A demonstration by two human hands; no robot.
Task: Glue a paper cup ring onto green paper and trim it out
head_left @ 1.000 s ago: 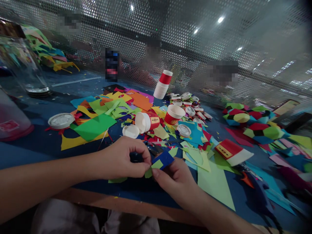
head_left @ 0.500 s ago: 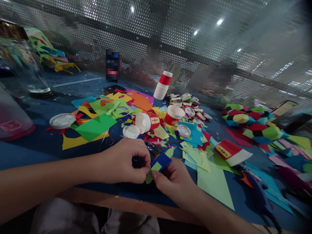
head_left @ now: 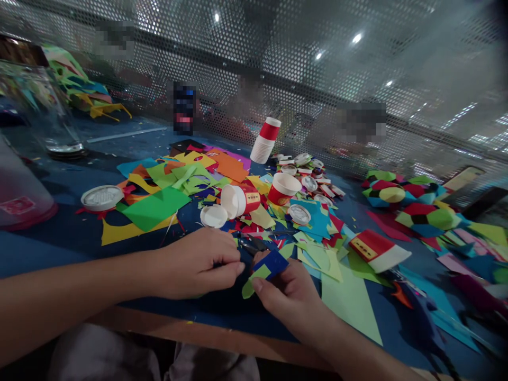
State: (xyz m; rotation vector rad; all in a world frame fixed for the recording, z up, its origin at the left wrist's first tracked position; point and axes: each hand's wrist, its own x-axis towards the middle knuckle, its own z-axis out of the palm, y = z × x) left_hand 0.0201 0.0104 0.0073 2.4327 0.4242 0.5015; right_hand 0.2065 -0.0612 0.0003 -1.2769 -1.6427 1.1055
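Note:
My right hand [head_left: 291, 291] pinches a small dark blue paper piece [head_left: 273, 263] between thumb and fingers. A light green paper strip [head_left: 254, 280] lies across the blue piece, its rounded end sticking out to the lower left. Just left of it, apart from the paper, is my left hand [head_left: 202, 263], with fingers curled and the thumb against them. Whatever lies between its fingertips, if anything, is hidden. A dark pair of scissors [head_left: 254, 245] lies partly covered behind both hands. Beyond them a red-and-white paper cup [head_left: 248, 200] lies on its side.
Coloured paper scraps [head_left: 159, 206] cover the middle of the blue table. A stack of paper cups [head_left: 264, 143] stands behind. A glass jar [head_left: 55, 116] is at the left, and a blue glue gun [head_left: 424, 312] at the right. Paper balls [head_left: 428, 217] sit at the right.
My left hand has drawn away from the blue and green paper, and its fingers have flattened together. My right hand has shifted slightly right with the paper.

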